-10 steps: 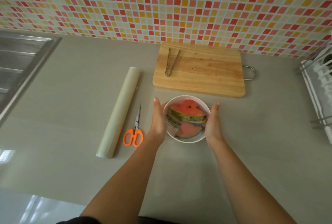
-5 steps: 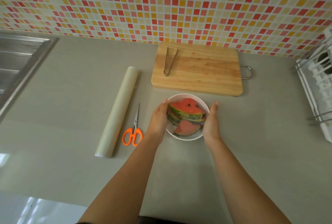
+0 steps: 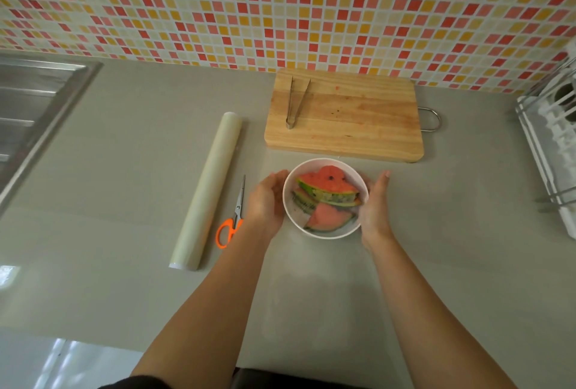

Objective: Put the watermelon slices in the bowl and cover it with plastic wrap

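Both hands, left & right, cupped the bowl on the worktop, palms open against its sides. Since a sec ago they'd barely shifted, pressing wrap down over the watermelon slices inside; covering looked nearly done.

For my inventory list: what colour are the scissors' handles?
Orange, on the scissors left of the bowl; seen in the head view.

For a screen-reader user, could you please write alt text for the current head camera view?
Two bare hands, left hand and right hand, cup a white bowl of watermelon slices on a grey counter. A plastic wrap roll and orange-handled scissors lie to its left; behind it, tongs rest on a wooden cutting board.
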Tool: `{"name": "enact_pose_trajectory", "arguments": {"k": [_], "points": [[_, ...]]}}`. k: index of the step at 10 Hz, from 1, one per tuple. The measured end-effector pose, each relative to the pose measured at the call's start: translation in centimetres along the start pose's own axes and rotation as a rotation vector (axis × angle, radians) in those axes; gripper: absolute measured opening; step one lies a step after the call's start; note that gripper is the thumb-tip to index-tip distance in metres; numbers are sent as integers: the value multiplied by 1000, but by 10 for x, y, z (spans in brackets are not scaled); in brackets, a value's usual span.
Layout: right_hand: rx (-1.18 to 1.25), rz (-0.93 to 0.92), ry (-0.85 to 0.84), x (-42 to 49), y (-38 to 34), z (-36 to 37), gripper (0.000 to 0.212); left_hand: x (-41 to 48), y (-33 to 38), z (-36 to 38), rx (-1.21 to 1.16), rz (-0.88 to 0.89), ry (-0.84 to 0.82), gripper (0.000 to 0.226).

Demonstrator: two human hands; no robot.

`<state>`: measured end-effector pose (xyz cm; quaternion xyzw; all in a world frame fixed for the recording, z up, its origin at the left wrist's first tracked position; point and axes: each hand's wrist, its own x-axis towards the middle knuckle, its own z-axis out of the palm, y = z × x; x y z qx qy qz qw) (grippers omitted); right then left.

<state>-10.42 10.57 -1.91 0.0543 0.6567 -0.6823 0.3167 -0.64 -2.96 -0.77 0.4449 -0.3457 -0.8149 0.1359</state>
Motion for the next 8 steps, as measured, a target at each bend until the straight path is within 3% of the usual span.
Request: {"name": "enact_pose_trajectory", "arguments": {"k": [1, 2, 4, 6, 7, 8], "points": [[95, -47, -9, -1, -2, -6, 74, -5, -10, -7, -38, 92, 38, 54], [78, -60, -59, -5, 0, -1, 71, -17, -32, -1, 3, 178, -119, 70], [121, 54, -75, -2, -9, 3, 87, -15, -26, 14, 57, 137, -111, 73], [201, 37, -123, 8, -21, 2, 89, -1, -8, 25, 140, 128, -215, 80], [223, 45, -124, 11, -21, 2, 87, 4, -9, 22, 62, 133, -227, 75], [311, 86, -143, 11, -14, 0, 88, 9, -16, 11, -211, 108, -193, 67]]}}
